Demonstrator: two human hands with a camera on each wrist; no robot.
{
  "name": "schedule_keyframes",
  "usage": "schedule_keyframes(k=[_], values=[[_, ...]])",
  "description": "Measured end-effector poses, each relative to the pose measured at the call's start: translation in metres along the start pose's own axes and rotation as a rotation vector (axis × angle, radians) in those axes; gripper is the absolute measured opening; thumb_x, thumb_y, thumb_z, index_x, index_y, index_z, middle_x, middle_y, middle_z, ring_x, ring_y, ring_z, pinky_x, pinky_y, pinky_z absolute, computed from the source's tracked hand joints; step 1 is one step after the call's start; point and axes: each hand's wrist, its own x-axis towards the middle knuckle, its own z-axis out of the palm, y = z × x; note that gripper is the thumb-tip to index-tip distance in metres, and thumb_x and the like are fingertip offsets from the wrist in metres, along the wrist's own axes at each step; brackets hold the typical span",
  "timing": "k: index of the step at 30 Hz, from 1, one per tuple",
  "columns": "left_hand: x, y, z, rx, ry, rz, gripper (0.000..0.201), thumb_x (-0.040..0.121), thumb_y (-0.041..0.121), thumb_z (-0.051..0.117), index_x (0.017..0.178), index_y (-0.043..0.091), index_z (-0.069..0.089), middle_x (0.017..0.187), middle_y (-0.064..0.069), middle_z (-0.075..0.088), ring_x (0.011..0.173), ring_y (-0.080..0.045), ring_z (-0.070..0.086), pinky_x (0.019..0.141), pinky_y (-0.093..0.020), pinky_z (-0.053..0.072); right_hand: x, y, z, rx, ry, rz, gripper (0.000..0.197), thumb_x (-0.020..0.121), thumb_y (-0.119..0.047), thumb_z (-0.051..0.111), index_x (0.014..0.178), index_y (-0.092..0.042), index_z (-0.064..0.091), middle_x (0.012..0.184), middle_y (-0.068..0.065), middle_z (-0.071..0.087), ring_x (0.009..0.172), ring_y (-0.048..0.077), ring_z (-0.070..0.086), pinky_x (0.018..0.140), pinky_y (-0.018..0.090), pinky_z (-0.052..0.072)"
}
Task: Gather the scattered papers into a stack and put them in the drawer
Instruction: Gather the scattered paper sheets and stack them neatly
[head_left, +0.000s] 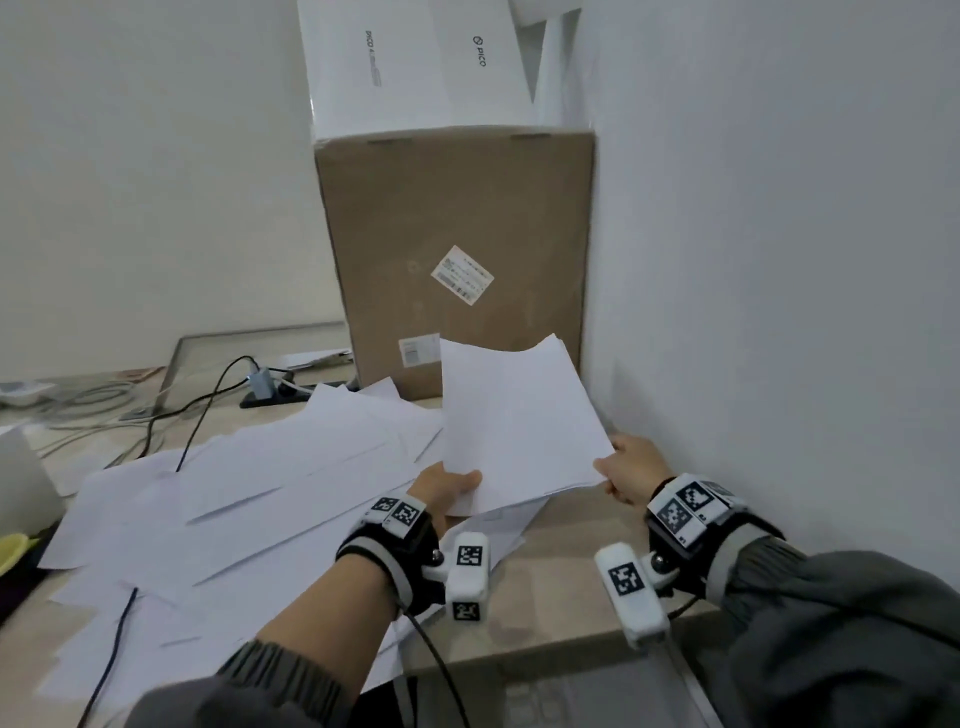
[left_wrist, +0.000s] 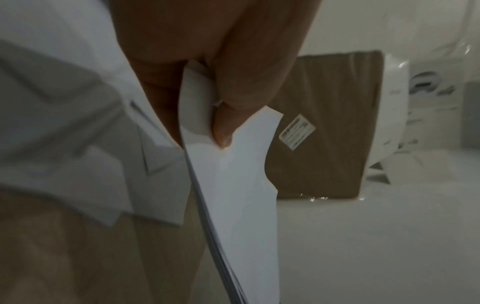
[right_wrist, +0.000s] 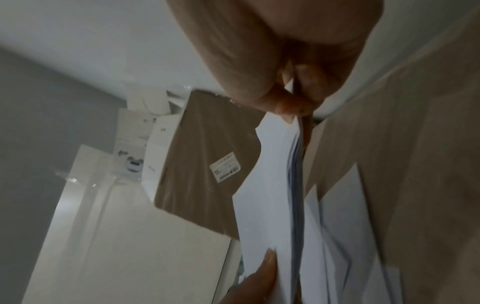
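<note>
A stack of white papers is held tilted up above the wooden desk, near the right wall. My left hand pinches its lower left corner, thumb on top. My right hand pinches the lower right corner. The left wrist view shows my thumb pressing the paper stack edge-on; the right wrist view shows fingers clamping the sheet edges. Many more scattered papers lie overlapping across the desk to the left. No drawer is seen plainly.
A big brown cardboard box stands behind the stack, with white boxes on top. Black cables cross the papers at left. A yellow object sits at the far left edge. White wall closes the right side.
</note>
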Motion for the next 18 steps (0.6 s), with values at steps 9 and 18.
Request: schedule_keyframes(k=[9,18], values=[[0.051,-0.015,0.059,0.093,-0.029,-0.013,0.045,0.090,0.021,0.065,0.126,-0.003,0.053,0.121,-0.020,0.063,0.108,-0.033,0.061,0.095,-0.045,0.051,0.044,0.050,-0.026,-0.227,0.108,0.155,0.020,0.088,-0.008,0.046,0.093,-0.006,0.065,0.092,0.016,0.067,0.091,0.034,0.065,0.069,0.026,0.042],[0.014,0.004,-0.079,0.355,0.348,0.100,0.047,0.091,0.015,0.058,0.135,0.002,0.049,0.139,-0.021,0.051,0.130,-0.035,0.047,0.111,-0.044,0.037,0.007,-0.002,0.022,-0.540,0.017,0.072,0.052,0.088,-0.020,0.052,0.138,-0.010,0.040,0.143,0.014,0.027,0.120,0.034,0.049,0.100,0.034,0.042]])
